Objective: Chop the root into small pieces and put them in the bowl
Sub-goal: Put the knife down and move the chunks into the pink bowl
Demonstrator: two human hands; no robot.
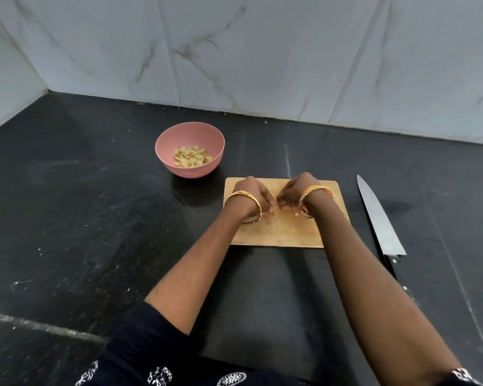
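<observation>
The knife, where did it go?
In the head view, the knife lies on the black counter at the right, just beside the wooden cutting board, with neither hand touching it.

Pale chopped root pieces (pixel 190 157) inside pink bowl (pixel 165 151).

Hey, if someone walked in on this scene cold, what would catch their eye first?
Probably the two hands, left hand and right hand, meeting fingertip to fingertip over the wooden cutting board at the centre of the dark counter. Next, the pink bowl behind and left of the board, holding pale chopped root pieces. Then the large knife, lying untouched on the counter right of the board.
</observation>
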